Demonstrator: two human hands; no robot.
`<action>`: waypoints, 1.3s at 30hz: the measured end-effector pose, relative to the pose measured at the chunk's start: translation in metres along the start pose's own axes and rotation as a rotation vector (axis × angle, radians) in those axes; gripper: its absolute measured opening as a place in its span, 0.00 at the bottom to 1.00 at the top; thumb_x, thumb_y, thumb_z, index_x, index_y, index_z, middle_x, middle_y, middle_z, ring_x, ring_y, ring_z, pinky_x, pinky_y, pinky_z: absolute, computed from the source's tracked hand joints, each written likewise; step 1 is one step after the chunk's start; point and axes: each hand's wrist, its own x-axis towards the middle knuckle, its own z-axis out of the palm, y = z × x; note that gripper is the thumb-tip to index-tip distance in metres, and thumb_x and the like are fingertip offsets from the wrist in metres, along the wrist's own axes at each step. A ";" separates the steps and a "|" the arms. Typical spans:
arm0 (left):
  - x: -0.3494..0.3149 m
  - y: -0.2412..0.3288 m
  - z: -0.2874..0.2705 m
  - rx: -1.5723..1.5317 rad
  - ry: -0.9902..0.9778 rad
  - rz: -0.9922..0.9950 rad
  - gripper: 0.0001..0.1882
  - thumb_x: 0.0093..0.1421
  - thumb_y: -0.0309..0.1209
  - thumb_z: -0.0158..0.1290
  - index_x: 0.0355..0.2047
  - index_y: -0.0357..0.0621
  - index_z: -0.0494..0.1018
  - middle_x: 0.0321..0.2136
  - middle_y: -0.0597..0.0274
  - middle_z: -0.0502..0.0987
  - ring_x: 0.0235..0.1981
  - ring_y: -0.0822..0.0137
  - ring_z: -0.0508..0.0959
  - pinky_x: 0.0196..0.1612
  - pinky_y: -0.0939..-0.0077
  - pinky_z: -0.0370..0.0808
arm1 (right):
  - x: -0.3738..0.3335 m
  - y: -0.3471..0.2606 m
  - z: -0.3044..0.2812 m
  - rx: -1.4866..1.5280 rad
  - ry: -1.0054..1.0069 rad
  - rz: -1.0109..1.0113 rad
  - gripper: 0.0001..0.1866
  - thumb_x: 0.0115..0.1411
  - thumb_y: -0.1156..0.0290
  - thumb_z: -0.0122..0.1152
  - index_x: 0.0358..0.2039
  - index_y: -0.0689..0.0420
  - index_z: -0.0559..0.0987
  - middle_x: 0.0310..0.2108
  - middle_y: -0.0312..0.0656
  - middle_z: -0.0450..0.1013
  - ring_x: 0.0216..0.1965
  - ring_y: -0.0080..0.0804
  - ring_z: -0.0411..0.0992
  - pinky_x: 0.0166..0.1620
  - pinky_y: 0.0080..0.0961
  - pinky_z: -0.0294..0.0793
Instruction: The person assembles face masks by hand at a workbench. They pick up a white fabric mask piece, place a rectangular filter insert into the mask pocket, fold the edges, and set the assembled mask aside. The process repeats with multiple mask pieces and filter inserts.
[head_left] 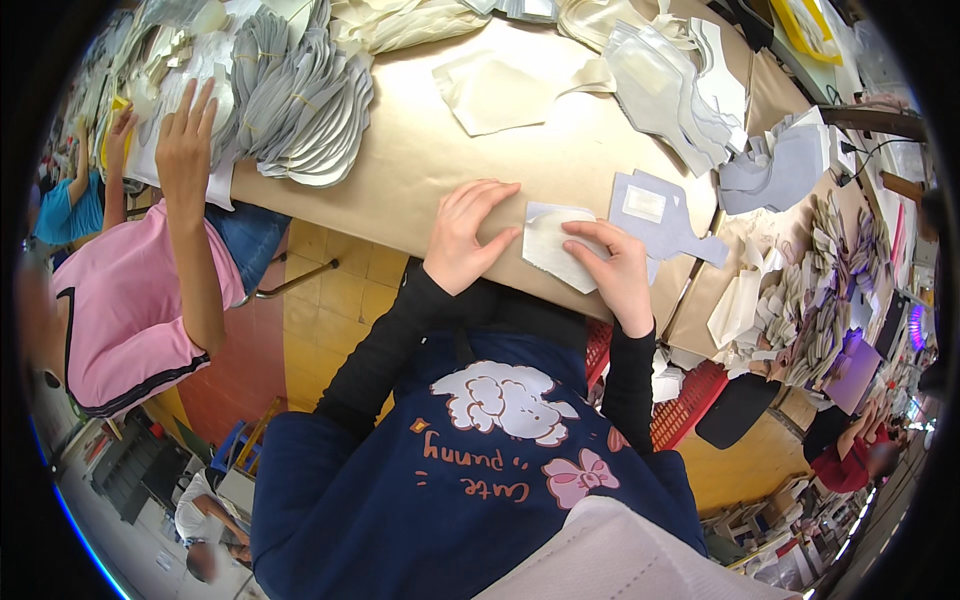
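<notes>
A small cream fabric piece (pixel 553 250) lies near the front edge of the brown-covered table, with a grey layer showing under its upper edge. My right hand (pixel 618 262) is on its right side, thumb and fingers curled in and gripping it. Just left of the piece is my left hand (pixel 466 235), palm down over the table edge, thumb apart from the stretched fingers and nothing held. To the right of my right hand sits a grey cut-out piece (pixel 655 222) with a small white rectangle on it.
Grey bundled pieces (pixel 300 110) are heaped at the back left. Cream sheets (pixel 495 92) and stacked pale pieces (pixel 665 90) lie farther back. More grey pieces (pixel 770 170) and bundles are at the right. A co-worker in pink (pixel 150 280) works on the left. Red crates (pixel 690 405) stand below the table.
</notes>
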 end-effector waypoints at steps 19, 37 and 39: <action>0.001 0.006 0.004 0.122 0.023 0.096 0.14 0.50 0.36 0.69 0.39 0.56 0.87 0.61 0.64 0.74 0.63 0.54 0.67 0.60 0.58 0.65 | -0.001 0.000 0.004 -0.047 0.023 -0.046 0.12 0.58 0.76 0.68 0.43 0.61 0.85 0.36 0.46 0.81 0.38 0.36 0.80 0.44 0.26 0.75; 0.000 0.010 0.003 0.176 -0.024 0.075 0.17 0.51 0.34 0.68 0.44 0.54 0.86 0.63 0.63 0.72 0.64 0.52 0.66 0.61 0.58 0.64 | -0.020 -0.012 -0.026 -0.269 -0.069 0.063 0.09 0.61 0.76 0.65 0.42 0.59 0.85 0.35 0.44 0.79 0.32 0.35 0.77 0.37 0.29 0.72; 0.000 0.010 0.003 0.175 -0.027 0.073 0.18 0.50 0.33 0.68 0.44 0.54 0.86 0.63 0.62 0.73 0.64 0.51 0.67 0.62 0.57 0.64 | -0.025 -0.011 -0.035 -0.308 -0.062 -0.014 0.08 0.61 0.74 0.65 0.40 0.57 0.86 0.30 0.42 0.78 0.29 0.36 0.74 0.38 0.29 0.69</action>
